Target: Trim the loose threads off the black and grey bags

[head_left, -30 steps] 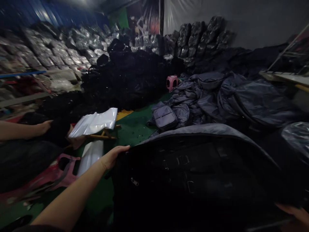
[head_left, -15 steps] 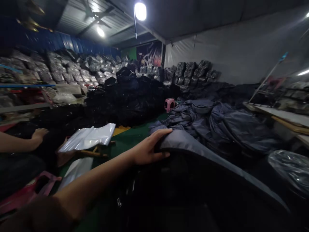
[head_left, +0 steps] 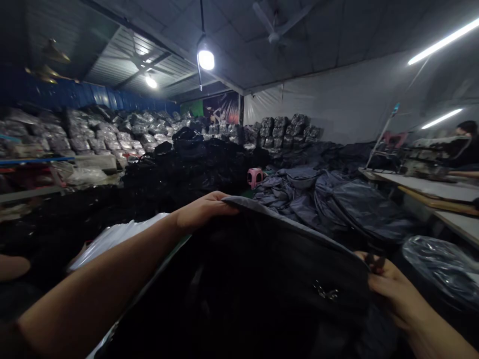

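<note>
A large black fabric bag (head_left: 262,269) with grey edge binding fills the lower middle of the view, its inside mostly lost in shadow. My left hand (head_left: 202,211) grips the top edge of its grey binding. My right hand (head_left: 389,286) pinches the bag's right corner between its fingers. A small metal zip pull (head_left: 325,291) hangs on the black cloth, left of my right hand.
Another person's hand (head_left: 11,267) shows at the far left. A white plastic sheet (head_left: 116,239) lies beyond my left arm. Heaps of black bags (head_left: 187,169) and grey-blue bags (head_left: 337,204) surround a pink stool (head_left: 254,177). A person works at a table (head_left: 430,187) at right.
The bag's edge has risen in the view. My right hand has come up from the bottom corner, and my left hand has shifted along the edge. The camera has tilted upward.
</note>
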